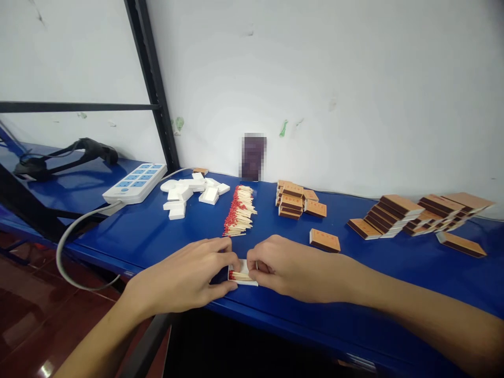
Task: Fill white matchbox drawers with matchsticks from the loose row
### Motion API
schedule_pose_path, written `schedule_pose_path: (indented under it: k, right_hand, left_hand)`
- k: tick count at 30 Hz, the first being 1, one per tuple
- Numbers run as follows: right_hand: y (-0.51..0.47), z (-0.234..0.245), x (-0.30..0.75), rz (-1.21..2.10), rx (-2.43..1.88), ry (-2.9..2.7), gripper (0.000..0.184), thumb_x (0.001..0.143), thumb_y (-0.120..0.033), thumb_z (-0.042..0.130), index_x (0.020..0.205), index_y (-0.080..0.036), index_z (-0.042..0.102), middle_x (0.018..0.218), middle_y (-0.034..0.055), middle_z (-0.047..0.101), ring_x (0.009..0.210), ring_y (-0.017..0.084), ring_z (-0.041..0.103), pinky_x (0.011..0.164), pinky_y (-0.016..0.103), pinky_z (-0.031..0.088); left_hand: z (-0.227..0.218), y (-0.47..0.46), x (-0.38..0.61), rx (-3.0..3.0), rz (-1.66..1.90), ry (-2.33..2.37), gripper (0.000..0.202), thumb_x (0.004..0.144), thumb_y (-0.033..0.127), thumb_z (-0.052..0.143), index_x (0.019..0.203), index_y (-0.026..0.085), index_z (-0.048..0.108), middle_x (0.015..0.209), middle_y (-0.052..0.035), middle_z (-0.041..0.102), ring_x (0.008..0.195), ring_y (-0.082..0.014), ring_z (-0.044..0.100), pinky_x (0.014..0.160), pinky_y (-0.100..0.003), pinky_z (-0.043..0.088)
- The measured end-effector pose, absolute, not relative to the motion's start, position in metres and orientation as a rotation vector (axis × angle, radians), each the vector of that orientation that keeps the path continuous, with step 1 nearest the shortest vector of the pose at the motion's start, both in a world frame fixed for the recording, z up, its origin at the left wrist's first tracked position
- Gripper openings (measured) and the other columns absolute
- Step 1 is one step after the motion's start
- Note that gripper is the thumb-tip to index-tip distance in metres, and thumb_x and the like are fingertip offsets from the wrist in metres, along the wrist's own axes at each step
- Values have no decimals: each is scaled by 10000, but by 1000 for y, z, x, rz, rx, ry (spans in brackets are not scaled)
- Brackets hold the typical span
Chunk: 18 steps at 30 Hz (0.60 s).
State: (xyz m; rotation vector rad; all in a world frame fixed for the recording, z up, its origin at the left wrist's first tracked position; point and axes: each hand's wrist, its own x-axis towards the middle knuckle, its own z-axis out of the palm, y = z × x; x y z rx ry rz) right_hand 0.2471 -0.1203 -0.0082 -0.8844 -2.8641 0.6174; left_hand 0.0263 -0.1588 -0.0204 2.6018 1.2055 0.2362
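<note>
A small white matchbox tray lies near the shelf's front edge with red-tipped matches inside it. My left hand grips the tray's left end, thumb at the near side and forefinger at the far side. The fingers of my right hand are pinched together over the tray's right end, on the pale ends of the matches. They cover that end of the tray. Just beyond my hands is a long heap of loose matches, heads mostly to the left.
White trays are piled at the back left, beside a power strip with a grey cable. Matchboxes are stacked right of the matches, a single matchbox nearer, and more matchbox stacks farther right. A black post rises at left.
</note>
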Motion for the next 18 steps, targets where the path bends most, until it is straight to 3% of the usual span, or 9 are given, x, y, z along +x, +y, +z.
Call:
schedule_pose_path:
  k: [4,9,15,18]
  right_hand:
    - [-113,-3,248,545,-782,-2873,184,851,-140,518,676,-177,563,615,-20,564,554,98,465,532,249,305]
    - [-98,-12,243,430,-845,-2450,183,889,-197,486,750,-184,604,562,-49,485,498,79,387,509,227,302]
    - [-76,-39,241,380,-909,-2261,119,850,-206,504,767,-181,586,534,-55,468,487,84,420,528,230,331]
    - [-60,-49,247,306,-1047,-2226,105,816,-198,499,900,-184,560,619,-40,503,533,106,455,553,247,343]
  left_hand:
    - [-20,-162,26,2644,235,1210,187,947,338,526,1078,266,638,947,-16,553,824,-182,584,707,-284,411]
    - [-15,-160,21,2635,290,1275,285,930,441,540,1155,283,617,997,-11,587,839,-176,609,733,-276,444]
    - [-27,-137,13,2742,321,1573,299,993,332,399,1170,229,616,1022,-57,637,917,-221,618,777,-321,454]
    - [-35,-129,12,2724,275,1630,291,992,336,392,1166,218,594,1002,-62,634,894,-232,622,745,-330,457]
